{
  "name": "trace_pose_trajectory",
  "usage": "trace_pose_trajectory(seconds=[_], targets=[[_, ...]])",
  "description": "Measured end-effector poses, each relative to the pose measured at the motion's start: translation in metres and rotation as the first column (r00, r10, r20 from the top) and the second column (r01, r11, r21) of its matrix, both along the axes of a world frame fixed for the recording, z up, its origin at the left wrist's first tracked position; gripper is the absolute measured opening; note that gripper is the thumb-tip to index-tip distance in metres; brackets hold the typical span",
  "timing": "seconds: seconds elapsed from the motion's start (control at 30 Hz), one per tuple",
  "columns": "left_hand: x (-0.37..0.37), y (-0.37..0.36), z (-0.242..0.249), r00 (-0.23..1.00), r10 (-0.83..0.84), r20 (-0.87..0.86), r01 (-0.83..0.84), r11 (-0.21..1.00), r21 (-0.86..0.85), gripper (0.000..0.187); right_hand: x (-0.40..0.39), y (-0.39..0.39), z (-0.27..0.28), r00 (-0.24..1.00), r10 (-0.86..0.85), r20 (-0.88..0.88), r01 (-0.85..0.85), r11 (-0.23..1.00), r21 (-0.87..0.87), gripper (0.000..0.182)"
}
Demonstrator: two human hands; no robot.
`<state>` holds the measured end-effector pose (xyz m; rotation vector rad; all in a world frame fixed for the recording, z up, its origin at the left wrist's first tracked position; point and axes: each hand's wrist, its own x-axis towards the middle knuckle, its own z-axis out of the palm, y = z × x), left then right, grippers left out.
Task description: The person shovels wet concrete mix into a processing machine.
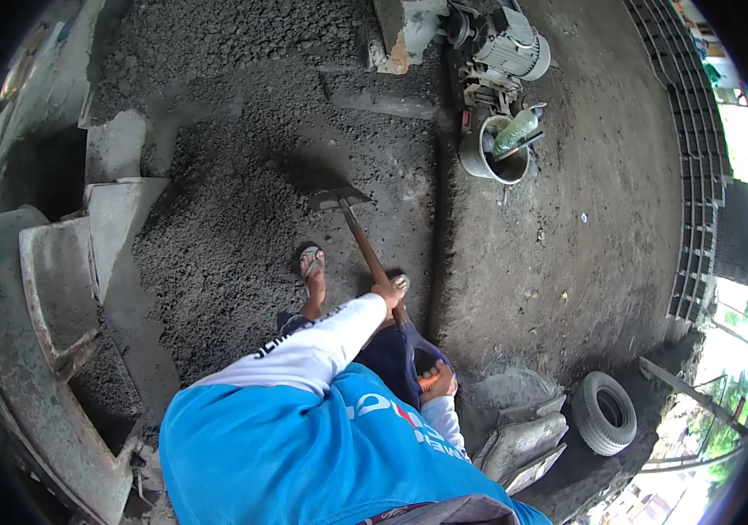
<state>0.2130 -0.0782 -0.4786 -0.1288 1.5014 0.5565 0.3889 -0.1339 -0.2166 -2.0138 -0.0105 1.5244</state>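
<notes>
My left hand is wrapped round the wooden shaft of a shovel. My right hand is closed on the orange grip of its dark D-shaped handle, close to my body. The shovel slants away from me, and its metal blade rests low at the edge of a heap of dark grey, gravelly mix. Both my feet, in sandals, stand just short of the blade, one on either side of the shaft.
A motor on a metal frame stands at the upper right, beside a bucket holding a green plastic bottle. Curved metal parts line the left. A tyre and stacked sacks lie at lower right. Blocks line the far right.
</notes>
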Motion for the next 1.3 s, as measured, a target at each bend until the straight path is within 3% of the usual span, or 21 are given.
trace_pose_trajectory(seconds=[0.07, 0.13, 0.2, 0.23, 0.3, 0.37, 0.43, 0.47, 0.5, 0.57, 0.6, 0.63, 0.7, 0.77, 0.9, 0.93, 0.97, 1.03, 1.13, 1.23, 1.3], targets=[[0.010, -0.005, 0.009, 0.962, 0.274, -0.004, -0.270, 0.951, 0.147, 0.046, 0.017, 0.004, -0.021, 0.999, -0.007, -0.047, 0.004, 0.999, -0.047, 0.011], [0.017, 0.000, -0.002, 0.890, 0.434, -0.142, -0.416, 0.899, 0.138, 0.043, 0.017, 0.012, -0.039, 0.998, 0.041, -0.042, -0.045, 0.993, -0.109, 0.011], [-0.020, 0.015, 0.001, 0.887, 0.418, -0.196, -0.423, 0.906, 0.014, 0.052, 0.008, 0.026, -0.077, 0.992, 0.073, -0.100, -0.087, 0.987, -0.139, 0.016], [-0.057, 0.026, 0.022, 0.911, 0.400, -0.099, -0.404, 0.914, -0.028, 0.065, -0.030, 0.047, -0.062, 0.985, 0.071, -0.155, -0.093, 0.986, -0.139, 0.020], [-0.098, 0.039, 0.000, 0.887, 0.421, -0.191, -0.428, 0.904, 0.001, 0.067, -0.045, 0.063, -0.108, 0.923, 0.148, -0.357, -0.176, 0.983, -0.048, 0.022], [-0.124, 0.062, -0.010, 0.822, 0.443, -0.358, -0.458, 0.888, 0.047, 0.064, -0.083, 0.100, -0.085, 0.838, 0.264, -0.479, -0.253, 0.964, 0.089, 0.018], [-0.132, 0.079, 0.003, 0.863, 0.393, -0.318, -0.441, 0.892, -0.095, 0.061, -0.088, 0.124, -0.086, 0.865, 0.269, -0.423, -0.276, 0.960, 0.047, 0.016], [-0.126, 0.084, 0.004, 0.884, 0.360, -0.297, -0.398, 0.914, -0.076, 0.058, -0.081, 0.130, -0.078, 0.878, 0.262, -0.401, -0.265, 0.963, 0.048, 0.016], [-0.114, 0.086, 0.006, 0.888, 0.387, -0.249, -0.417, 0.905, -0.084, 0.056, -0.070, 0.137, -0.066, 0.892, 0.253, -0.375, -0.255, 0.966, 0.046, 0.016], [-0.076, 0.104, 0.070, 0.885, 0.440, -0.151, -0.456, 0.885, -0.098, 0.052, -0.011, 0.137, -0.085, 0.906, 0.297, -0.301, -0.294, 0.954, 0.057, 0.016], [-0.054, 0.109, 0.072, 0.881, 0.461, -0.109, -0.473, 0.870, -0.141, 0.045, 0.007, 0.140, -0.069, 0.919, 0.329, -0.216, -0.314, 0.944, 0.101, 0.015], [-0.032, 0.114, 0.072, 0.873, 0.483, -0.068, -0.486, 0.854, -0.186, 0.038, 0.023, 0.147, -0.045, 0.922, 0.294, -0.253, -0.290, 0.956, 0.052, 0.015], [0.061, 0.092, -0.107, 0.778, 0.561, 0.282, -0.558, 0.824, -0.101, 0.025, 0.058, 0.156, -0.023, 0.947, 0.302, -0.110, -0.295, 0.953, 0.071, 0.011], [0.076, 0.102, -0.004, 0.854, 0.513, 0.091, -0.495, 0.853, -0.163, 0.016, 0.092, 0.167, -0.015, 0.935, 0.331, -0.124, -0.321, 0.942, 0.094, 0.011], [0.070, 0.102, 0.055, 0.829, 0.560, -0.006, -0.535, 0.789, -0.302, 0.043, 0.109, 0.176, -0.012, 0.906, 0.421, -0.050, -0.413, 0.903, 0.123, 0.014], [0.063, 0.094, 0.057, 0.843, 0.538, -0.008, -0.531, 0.828, -0.179, 0.050, 0.090, 0.180, -0.002, 0.893, 0.451, -0.018, -0.444, 0.885, 0.139, 0.015], [0.044, 0.098, 0.101, 0.745, 0.656, 0.120, -0.649, 0.755, -0.095, 0.036, 0.071, 0.186, 0.009, 0.878, 0.478, 0.015, -0.474, 0.867, 0.153, 0.016], [0.016, 0.093, 0.108, 0.517, 0.800, 0.304, -0.773, 0.589, -0.235, 0.026, 0.037, 0.197, 0.030, 0.759, 0.650, 0.025, -0.638, 0.736, 0.228, 0.014], [0.006, 0.086, 0.074, 0.508, 0.831, 0.228, -0.770, 0.556, -0.313, 0.019, 0.008, 0.201, 0.046, 0.612, 0.763, 0.206, -0.776, 0.532, 0.339, 0.014], [0.039, 0.075, 0.033, 0.305, 0.753, 0.583, -0.778, 0.550, -0.303, 0.025, 0.018, 0.194, 0.077, 0.631, 0.708, 0.317, -0.775, 0.568, 0.276, 0.016], [0.070, 0.074, 0.043, 0.343, 0.792, 0.504, -0.801, 0.527, -0.282, 0.021, 0.047, 0.180, 0.078, 0.643, 0.694, 0.324, -0.765, 0.565, 0.309, 0.015]])
